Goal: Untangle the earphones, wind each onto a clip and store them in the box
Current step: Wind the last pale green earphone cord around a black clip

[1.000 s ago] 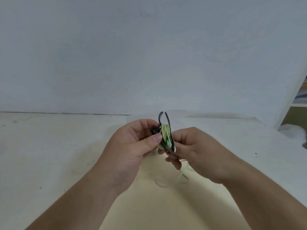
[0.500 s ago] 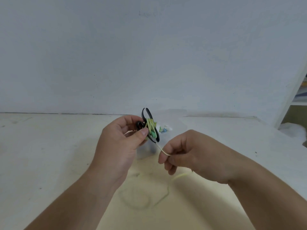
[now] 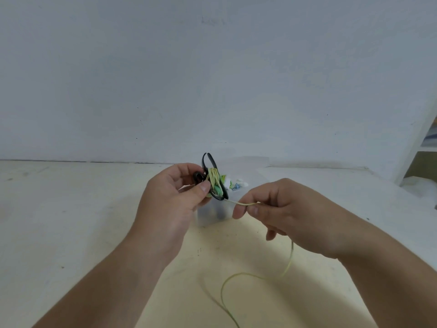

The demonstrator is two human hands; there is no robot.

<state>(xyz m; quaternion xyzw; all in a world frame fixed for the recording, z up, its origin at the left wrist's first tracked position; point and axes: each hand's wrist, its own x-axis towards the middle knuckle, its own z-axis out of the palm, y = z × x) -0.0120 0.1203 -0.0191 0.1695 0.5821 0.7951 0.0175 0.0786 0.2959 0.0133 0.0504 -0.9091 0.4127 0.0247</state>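
The left hand (image 3: pixel 172 202) is raised over the middle of the worktop (image 3: pixel 59 221). Its palm is turned inward and its forearm comes up from the near left. The thumb and curled fingers grip a black clip (image 3: pixel 211 165), which stands nearly upright with its two prongs pointing up above the fingers. Turns of yellow-green earphone cable (image 3: pixel 289 262) are wound round the clip's middle.

The right hand (image 3: pixel 283 209) is held level with the left, a little apart from it, knuckles up. Thumb and forefinger pinch the cable just beyond the clip's lower end, so a short taut stretch runs between clip and fingertips. The other fingers are loosely curled beneath. From under this hand the cable drops, loops across the near part of the worktop and runs off towards the near edge.

Behind and partly hidden by the hands, a see-through plastic box (image 3: pixel 212 215) stands near the far edge of the worktop. A white, green and blue bundle (image 3: pixel 234 183) shows at its top, too blurred to read any marking.

The far edge meets a plain grey-white wall (image 3: pixel 212 79). A white shelf (image 3: pixel 416 143) stands at the far right corner. To the left of the left arm the worktop stretches wide, with a few dark specks.
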